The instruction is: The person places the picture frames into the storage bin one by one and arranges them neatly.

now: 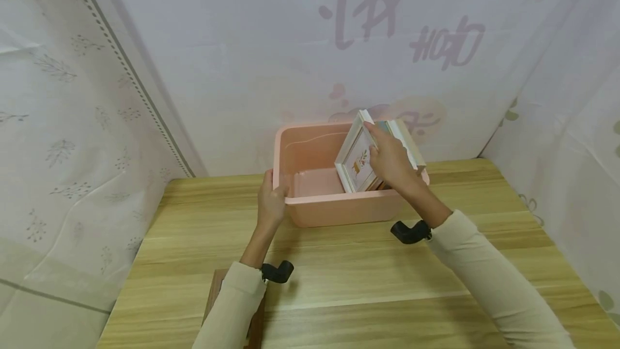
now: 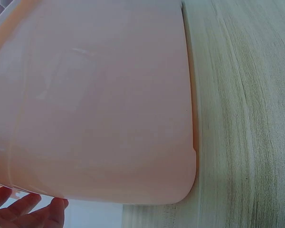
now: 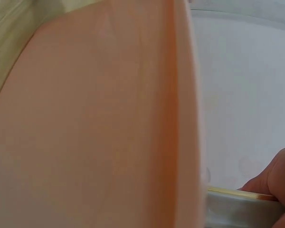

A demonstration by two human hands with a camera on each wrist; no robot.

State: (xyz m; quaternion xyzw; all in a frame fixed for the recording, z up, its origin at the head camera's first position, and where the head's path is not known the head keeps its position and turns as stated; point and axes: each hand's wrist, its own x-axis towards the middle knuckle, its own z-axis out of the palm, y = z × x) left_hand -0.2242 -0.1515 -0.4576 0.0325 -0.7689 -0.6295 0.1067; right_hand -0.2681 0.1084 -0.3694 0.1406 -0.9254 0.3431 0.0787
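A pink plastic basin (image 1: 334, 210) sits on the wooden table against the back wall. My left hand (image 1: 272, 203) grips its left rim, thumb over the edge; in the left wrist view its fingers (image 2: 31, 209) are along the basin's outer wall. My right hand (image 1: 391, 159) holds a white picture frame (image 1: 345, 149) with a small animal-and-leaf picture, which leans inside the basin's right half. The right wrist view has the thumb and fingers pinching the frame's edge (image 3: 242, 206). Several more frames (image 1: 404, 139) stand tilted behind it, partly hidden by the hand.
A brown wooden frame-like object (image 1: 256, 322) lies on the table (image 1: 349, 279) under the left forearm, mostly covered by the sleeve. Printed white cloth walls (image 1: 242, 69) close in the back and both sides. Black wrist mounts (image 1: 410, 232) hang below both wrists.
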